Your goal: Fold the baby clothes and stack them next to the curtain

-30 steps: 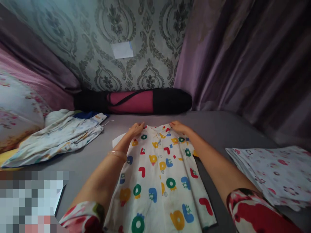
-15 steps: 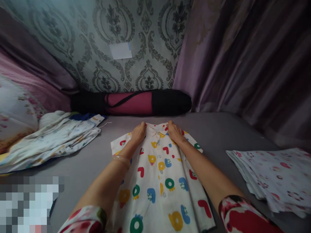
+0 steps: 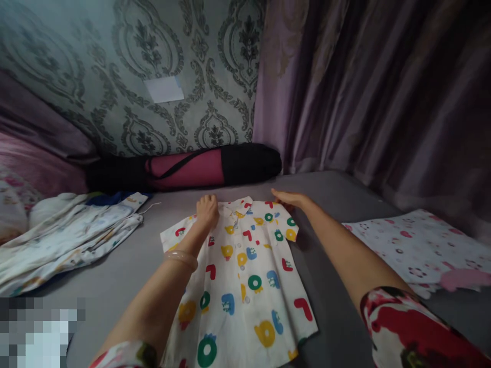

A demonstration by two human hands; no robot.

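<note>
A white short-sleeved shirt (image 3: 245, 266) with colourful letter-like prints lies spread face up, its collar pointing away from me. My left hand (image 3: 207, 209) is closed on the shirt at the left side of the collar. Over the right shoulder seam, by the right sleeve, is my right hand (image 3: 289, 198), fingers stretched out and apart from the collar; its underside is hidden, so light contact with the cloth cannot be ruled out.
The shirt lies on a grey sheet (image 3: 326, 204). Crumpled light clothes (image 3: 76, 235) are at the left, folded printed cloth (image 3: 414, 245) at the right. A black and pink long bag (image 3: 187, 171) lies along the wall, beside purple curtains (image 3: 307, 92).
My right hand has let go of the collar and moved right to the shoulder, its fingers now stretched. My left hand stays at the collar. The view has turned right.
</note>
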